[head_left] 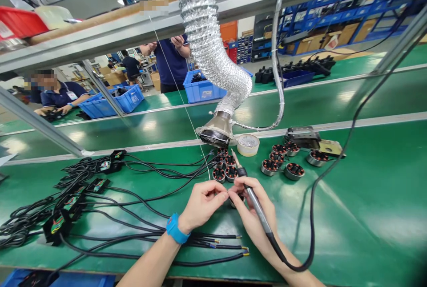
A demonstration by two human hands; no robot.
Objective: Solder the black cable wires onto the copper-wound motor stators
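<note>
My right hand (258,202) holds a soldering iron (256,202) lying across it, the tip pointing up and away. Its thumb and index finger are pinched together. My left hand (205,204), with a blue wristband (176,229), is closed in a pinch, its fingertips meeting those of the right. Whatever sits between the fingertips is too small to tell. Partly hidden under my hands is a round motor part (232,201). A thin pale wire (196,133) runs down from above to behind my left hand. Just beyond are several motor parts with copper windings (231,173).
Several black cables (143,229) with stripped ends cover the left side. More motor parts (294,171) and a metal bracket (303,138) lie right. A fume hose (216,42) hangs ahead, beside a roll of tape (248,144). The iron's cord (313,216) loops right. People work across the bench.
</note>
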